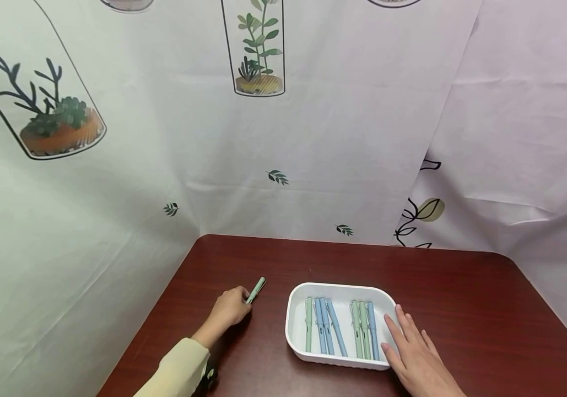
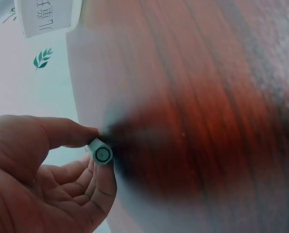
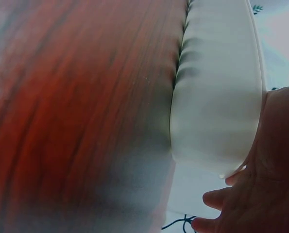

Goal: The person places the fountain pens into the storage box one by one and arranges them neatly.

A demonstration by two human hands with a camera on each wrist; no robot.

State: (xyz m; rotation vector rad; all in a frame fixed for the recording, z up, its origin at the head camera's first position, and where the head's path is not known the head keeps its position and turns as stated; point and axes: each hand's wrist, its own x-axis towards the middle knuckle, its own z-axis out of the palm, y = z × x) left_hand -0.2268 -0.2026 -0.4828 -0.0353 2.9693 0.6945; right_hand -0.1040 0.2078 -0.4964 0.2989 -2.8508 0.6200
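My left hand (image 1: 232, 306) pinches a light green pen (image 1: 255, 290) over the table, left of a white plastic tray (image 1: 341, 359). In the left wrist view the pen's round end (image 2: 103, 154) shows between thumb and fingers. Inside the tray lie one green pen (image 1: 308, 325) and three blue pens (image 1: 324, 325) at the left. Two green pens (image 1: 364, 330) and one blue pen (image 1: 372, 331) are grouped at its right. My right hand (image 1: 414, 353) lies against the tray's right rim with its fingers extended; the right wrist view shows it beside the tray's wall (image 3: 219, 97).
A dark red wooden table (image 1: 486, 320) bears the tray. White cloth (image 1: 343, 138) printed with plants hangs along the table's back and sides. A label with printed characters (image 2: 46, 14) is on the tray's outer wall.
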